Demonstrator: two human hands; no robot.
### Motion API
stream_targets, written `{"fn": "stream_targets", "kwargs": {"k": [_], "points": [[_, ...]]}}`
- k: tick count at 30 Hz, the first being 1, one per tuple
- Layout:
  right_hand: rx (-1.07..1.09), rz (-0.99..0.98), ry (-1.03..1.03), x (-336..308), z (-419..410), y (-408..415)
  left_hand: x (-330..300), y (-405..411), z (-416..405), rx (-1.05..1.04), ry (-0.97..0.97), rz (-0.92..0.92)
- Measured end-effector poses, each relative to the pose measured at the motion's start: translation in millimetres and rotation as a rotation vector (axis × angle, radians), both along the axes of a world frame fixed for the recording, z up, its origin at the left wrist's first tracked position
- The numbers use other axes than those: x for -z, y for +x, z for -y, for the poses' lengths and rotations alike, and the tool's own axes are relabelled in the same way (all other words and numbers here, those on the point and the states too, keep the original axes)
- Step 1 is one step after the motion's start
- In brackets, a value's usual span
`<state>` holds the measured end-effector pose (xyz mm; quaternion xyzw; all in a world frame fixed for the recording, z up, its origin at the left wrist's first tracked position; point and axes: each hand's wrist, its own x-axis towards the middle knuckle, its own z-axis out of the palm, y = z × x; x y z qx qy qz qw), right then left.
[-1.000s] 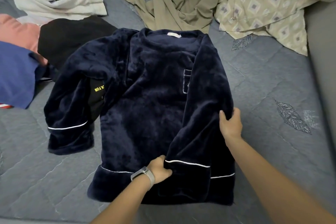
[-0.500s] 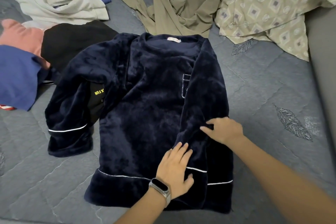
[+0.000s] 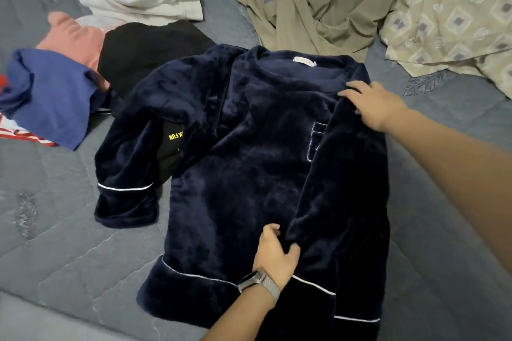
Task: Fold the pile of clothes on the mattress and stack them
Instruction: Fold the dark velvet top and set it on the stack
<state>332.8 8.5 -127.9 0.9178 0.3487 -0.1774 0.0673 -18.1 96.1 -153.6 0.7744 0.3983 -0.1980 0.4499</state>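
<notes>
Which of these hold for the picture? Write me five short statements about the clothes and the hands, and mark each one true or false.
1. The navy fleece top lies spread on the mattress. True.
2. The right hand rests near the top's hem. False: it rests up by the shoulder, near the collar.
3. The left hand wears a watch on its wrist. True.
4. The olive garment lies folded on top of the navy top. False: it lies crumpled beyond the collar.
5. The top's left sleeve is already folded across its chest. False: it still lies out to the side.
</notes>
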Motion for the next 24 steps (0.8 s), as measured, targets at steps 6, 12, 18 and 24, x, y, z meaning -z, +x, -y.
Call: {"fn": "stream_targets", "kwargs": {"k": [6,12,18,24], "points": [[-0.148,-0.008,-0.126,-4,-26,18,17,3,-17,0.466,0.193,-0.271],[-0.091,0.108,0.398,-10,-60,7,24,-10,-32,0.090,0.352,-0.061],[0.047,0.092,0.442,33,-58,-50,33,-39,-14,0.772,0.589,0.393],[-0.166,0.077,-0.075,66,-17,-84,67,-74,-8,1.114,0.598,0.032]]}}
